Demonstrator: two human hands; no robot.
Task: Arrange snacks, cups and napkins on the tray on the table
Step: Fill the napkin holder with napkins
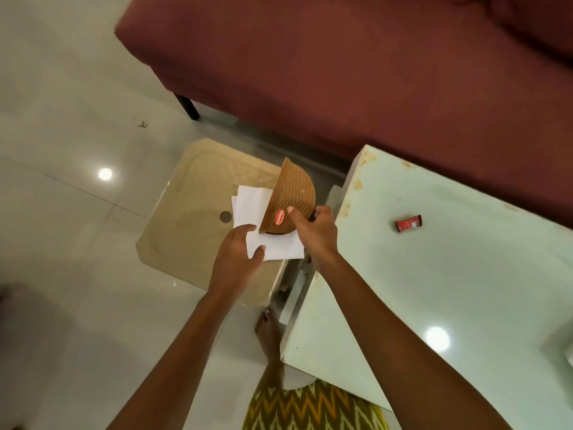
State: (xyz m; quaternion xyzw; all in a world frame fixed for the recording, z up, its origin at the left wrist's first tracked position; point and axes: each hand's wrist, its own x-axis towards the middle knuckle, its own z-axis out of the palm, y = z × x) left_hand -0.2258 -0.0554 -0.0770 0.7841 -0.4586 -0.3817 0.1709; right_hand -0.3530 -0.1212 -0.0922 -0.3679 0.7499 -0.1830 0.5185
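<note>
Left fingers (245,232) pinch the napkins' (280,247) near edge; right fingers (293,212) grip the brown holder (291,187).

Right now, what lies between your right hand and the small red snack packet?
Head view: only bare pale green tabletop between the right hand and the small red snack packet.

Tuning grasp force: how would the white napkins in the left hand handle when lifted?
Probably floppy and light: the white napkins are thin sheets overhanging the left hand's grip. Likely to slide apart; their edges sit offset beside the right hand's brown holder.
</note>
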